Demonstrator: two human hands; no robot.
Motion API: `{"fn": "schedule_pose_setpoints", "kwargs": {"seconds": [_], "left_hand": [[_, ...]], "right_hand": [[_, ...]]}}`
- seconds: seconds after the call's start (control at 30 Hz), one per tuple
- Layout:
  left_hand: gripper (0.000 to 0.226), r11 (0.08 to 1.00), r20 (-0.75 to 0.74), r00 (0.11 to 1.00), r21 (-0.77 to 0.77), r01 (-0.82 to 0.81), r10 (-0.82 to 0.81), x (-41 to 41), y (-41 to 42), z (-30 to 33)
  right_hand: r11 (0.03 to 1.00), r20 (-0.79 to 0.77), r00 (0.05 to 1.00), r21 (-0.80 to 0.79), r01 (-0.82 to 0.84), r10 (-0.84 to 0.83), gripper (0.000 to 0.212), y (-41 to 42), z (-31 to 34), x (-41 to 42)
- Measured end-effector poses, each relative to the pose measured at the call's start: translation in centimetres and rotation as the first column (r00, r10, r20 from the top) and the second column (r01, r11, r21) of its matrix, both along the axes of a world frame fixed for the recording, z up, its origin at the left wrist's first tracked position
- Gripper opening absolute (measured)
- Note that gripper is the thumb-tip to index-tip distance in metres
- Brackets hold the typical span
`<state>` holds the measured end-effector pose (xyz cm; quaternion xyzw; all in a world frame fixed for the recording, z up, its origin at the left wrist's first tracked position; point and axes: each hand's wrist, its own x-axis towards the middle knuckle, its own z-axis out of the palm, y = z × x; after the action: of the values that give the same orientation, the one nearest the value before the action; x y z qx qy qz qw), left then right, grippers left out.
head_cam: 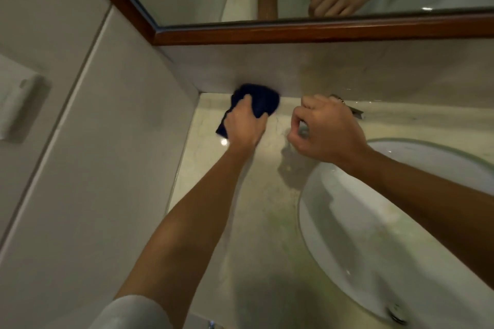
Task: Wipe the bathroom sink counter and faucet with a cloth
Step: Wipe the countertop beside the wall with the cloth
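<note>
A dark blue cloth (263, 100) is bunched in my left hand (244, 125) and pressed into the back left corner of the pale marble counter (256, 222), where it meets the backsplash. My right hand (328, 128) hovers just right of it, above the counter, with fingers curled around something small and glassy that I cannot make out. A sliver of the metal faucet (357, 111) pokes out behind that hand; the rest of it is hidden.
A white oval sink basin (315, 222) with a metal drain (395, 311) fills the right side. A wood-framed mirror (294, 32) hangs above the backsplash and reflects my right hand. The tiled left wall carries a white fixture (16, 99).
</note>
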<state>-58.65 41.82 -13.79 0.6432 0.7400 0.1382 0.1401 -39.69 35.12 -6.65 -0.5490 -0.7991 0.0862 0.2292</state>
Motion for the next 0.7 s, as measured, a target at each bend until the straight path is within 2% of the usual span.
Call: {"fn": "schedule_pose_setpoints", "kwargs": {"seconds": [0.07,0.17,0.27,0.4,0.5,0.6,0.7], "left_hand": [[0.032,0.988,0.047,0.987,0.015,0.155,-0.156,3.0,-0.4,0.0],[0.055,0.957,0.077,0.954,0.028,0.289,-0.290,5.1,-0.9,0.0],[0.034,0.929,0.036,0.931,0.094,0.358,-0.362,2.6,-0.7,-1.0],[0.023,0.965,0.006,0.976,0.148,0.214,-0.218,-2.9,-1.8,-1.9],[0.019,0.987,0.032,0.995,0.132,0.087,-0.092,-4.6,-5.4,-2.1],[0.013,0.993,0.112,0.994,0.117,-0.023,0.010,-1.9,-10.4,-2.1],[0.008,1.000,0.123,0.992,0.024,0.000,-0.003,3.8,-15.9,-1.9]], "right_hand": [[1.000,-0.002,1.000,0.013,0.000,0.000,0.020,0.0,0.0,-0.1],[1.000,0.014,1.000,0.005,-0.004,0.004,0.020,-0.1,0.3,-0.1],[1.000,-0.008,1.000,-0.004,-0.004,0.004,0.019,0.0,0.4,-0.1],[0.999,-0.016,1.000,-0.048,-0.008,0.007,0.023,0.0,0.7,0.0],[0.997,0.024,1.000,-0.072,-0.001,0.002,0.021,0.1,0.8,-0.2],[0.999,0.035,0.999,-0.045,0.004,-0.002,0.021,0.0,0.9,-0.3],[0.999,0.046,0.999,-0.036,0.005,-0.003,0.021,-0.3,1.2,-0.5]]}}
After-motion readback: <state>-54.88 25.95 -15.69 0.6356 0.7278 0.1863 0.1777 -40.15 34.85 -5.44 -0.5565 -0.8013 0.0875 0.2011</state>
